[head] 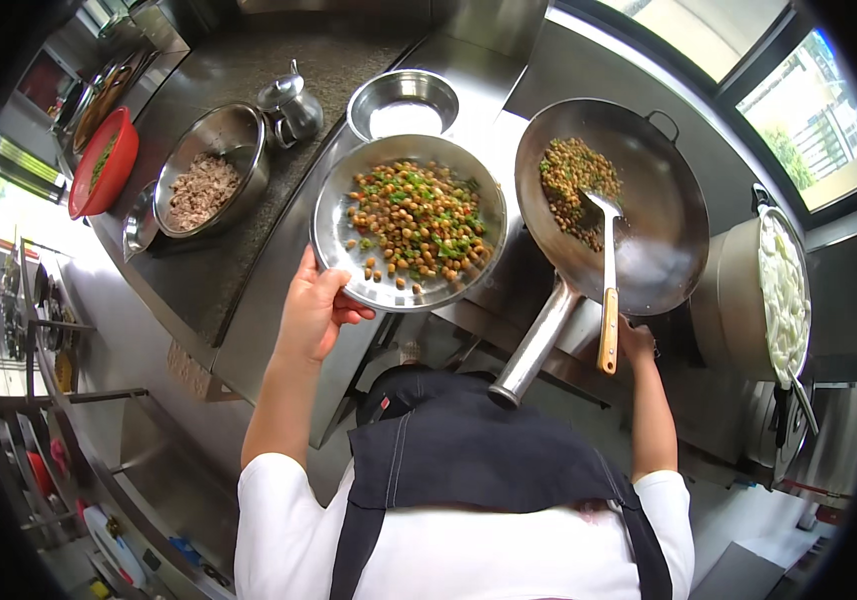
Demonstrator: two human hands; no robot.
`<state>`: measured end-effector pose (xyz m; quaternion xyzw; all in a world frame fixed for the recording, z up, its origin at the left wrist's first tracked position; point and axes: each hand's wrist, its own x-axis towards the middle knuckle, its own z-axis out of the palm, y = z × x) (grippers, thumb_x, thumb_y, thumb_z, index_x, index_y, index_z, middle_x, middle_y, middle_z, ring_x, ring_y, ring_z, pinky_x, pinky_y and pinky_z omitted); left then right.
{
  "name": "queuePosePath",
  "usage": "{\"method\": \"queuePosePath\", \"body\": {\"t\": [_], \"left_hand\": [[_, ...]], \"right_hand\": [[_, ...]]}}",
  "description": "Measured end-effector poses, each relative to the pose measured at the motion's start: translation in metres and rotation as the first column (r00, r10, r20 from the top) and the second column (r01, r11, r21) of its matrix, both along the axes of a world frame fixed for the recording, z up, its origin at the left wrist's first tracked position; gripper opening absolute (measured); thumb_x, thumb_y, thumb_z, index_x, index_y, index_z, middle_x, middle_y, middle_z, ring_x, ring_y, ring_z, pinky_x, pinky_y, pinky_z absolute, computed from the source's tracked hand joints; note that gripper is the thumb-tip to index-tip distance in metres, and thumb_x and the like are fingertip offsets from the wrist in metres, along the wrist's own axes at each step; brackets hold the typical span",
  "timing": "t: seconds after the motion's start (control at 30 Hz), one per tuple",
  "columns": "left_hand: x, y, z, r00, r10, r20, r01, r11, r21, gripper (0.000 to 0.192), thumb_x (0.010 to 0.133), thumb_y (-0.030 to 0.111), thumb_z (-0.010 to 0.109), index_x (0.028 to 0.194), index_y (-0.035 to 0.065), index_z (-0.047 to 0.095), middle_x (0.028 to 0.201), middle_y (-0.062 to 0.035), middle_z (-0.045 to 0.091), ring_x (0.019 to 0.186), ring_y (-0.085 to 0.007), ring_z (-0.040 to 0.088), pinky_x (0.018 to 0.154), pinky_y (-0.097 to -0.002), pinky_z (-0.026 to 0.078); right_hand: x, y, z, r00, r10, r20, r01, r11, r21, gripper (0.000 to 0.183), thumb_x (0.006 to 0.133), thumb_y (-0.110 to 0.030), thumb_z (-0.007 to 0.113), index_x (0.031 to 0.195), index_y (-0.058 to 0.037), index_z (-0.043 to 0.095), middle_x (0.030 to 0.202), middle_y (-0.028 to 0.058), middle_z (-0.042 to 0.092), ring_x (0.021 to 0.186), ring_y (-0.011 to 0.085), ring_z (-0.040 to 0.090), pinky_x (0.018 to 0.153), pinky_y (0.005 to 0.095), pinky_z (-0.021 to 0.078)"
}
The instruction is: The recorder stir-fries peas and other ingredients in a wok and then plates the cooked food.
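Note:
My left hand [316, 307] grips the near-left rim of a round stainless steel dish [331, 232], thumb on top and fingers beneath. In it lies a heap of cooked beans with chopped greens [421, 217]. To the right sits a wok [653, 255] with a long metal handle [537, 345] toward me; more of the bean mixture [578, 180] rests on its left side. A wok spatula [610, 247] with a wooden grip leans inside, its grip over the near rim. My right hand [637, 341] is below the wok's near rim at the stove front, its fingers mostly hidden.
An empty-looking steel bowl [403, 82] stands just beyond the dish. On the left counter are a steel pitcher [301, 109], a steel bowl [254, 142] of minced meat-like food and a red basin [121, 169]. A large pot [728, 300] of pale food stands at right.

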<state>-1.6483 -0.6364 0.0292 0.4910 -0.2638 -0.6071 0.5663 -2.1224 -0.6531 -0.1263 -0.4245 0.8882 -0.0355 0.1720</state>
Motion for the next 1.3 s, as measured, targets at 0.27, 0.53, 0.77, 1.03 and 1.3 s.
{"method": "queuePosePath", "body": {"t": [0.27, 0.53, 0.77, 1.03, 1.3], "left_hand": [[0.000, -0.014, -0.009, 0.999, -0.013, -0.041, 0.012, 1.000, -0.001, 0.043, 0.075, 0.002, 0.039, 0.118, 0.0052, 0.034, 0.078, -0.0128, 0.059, 0.046, -0.0165, 0.058, 0.035, -0.0188, 0.046], [-0.001, -0.020, -0.025, 0.999, -0.033, -0.041, 0.032, 0.999, -0.026, 0.037, 0.077, 0.003, 0.038, 0.114, 0.0032, 0.035, 0.080, -0.0134, 0.058, 0.048, -0.0166, 0.059, 0.035, -0.0180, 0.048], [0.007, 0.021, -0.052, 0.993, 0.057, -0.100, -0.054, 0.998, 0.036, 0.038, 0.077, 0.003, 0.039, 0.115, 0.0040, 0.034, 0.081, -0.0128, 0.058, 0.048, -0.0164, 0.059, 0.035, -0.0182, 0.047], [0.043, 0.095, -0.117, 0.920, 0.390, 0.036, -0.392, 0.912, 0.120, 0.043, 0.075, 0.004, 0.041, 0.117, 0.0087, 0.035, 0.081, -0.0081, 0.056, 0.049, -0.0145, 0.057, 0.039, -0.0214, 0.049], [0.067, 0.120, -0.176, 0.825, 0.561, 0.065, -0.561, 0.800, 0.212, 0.044, 0.076, 0.006, 0.043, 0.118, 0.0100, 0.029, 0.078, -0.0082, 0.054, 0.052, -0.0169, 0.055, 0.040, -0.0204, 0.044]], "right_hand": [[0.082, 0.061, 0.135, 0.691, 0.630, -0.354, -0.701, 0.464, -0.542, 0.043, 0.059, -0.011, 0.072, 0.099, -0.0127, 0.055, 0.104, 0.0092, 0.049, 0.078, 0.0217, 0.054, 0.067, 0.0313, 0.0483], [0.068, 0.024, 0.193, 0.648, 0.761, 0.033, -0.472, 0.436, -0.766, 0.021, 0.067, 0.005, 0.057, 0.087, -0.0022, 0.058, 0.097, 0.0162, 0.059, 0.077, 0.0193, 0.061, 0.063, 0.0266, 0.0518], [-0.010, -0.073, 0.256, 0.777, 0.324, 0.540, 0.334, 0.514, -0.790, 0.015, 0.078, -0.010, 0.051, 0.083, 0.0033, 0.055, 0.083, 0.0153, 0.061, 0.055, 0.0165, 0.060, 0.049, 0.0197, 0.0515], [0.020, -0.125, 0.236, 0.492, 0.667, 0.559, 0.171, 0.556, -0.814, 0.014, 0.078, -0.008, 0.048, 0.083, 0.0031, 0.056, 0.092, 0.0168, 0.059, 0.063, 0.0203, 0.062, 0.059, 0.0244, 0.0527], [0.073, -0.032, 0.209, 0.144, 0.941, -0.307, -0.858, -0.036, -0.513, 0.022, 0.057, 0.003, 0.053, 0.078, -0.0031, 0.054, 0.090, 0.0159, 0.060, 0.077, 0.0291, 0.061, 0.067, 0.0316, 0.0490]]}}
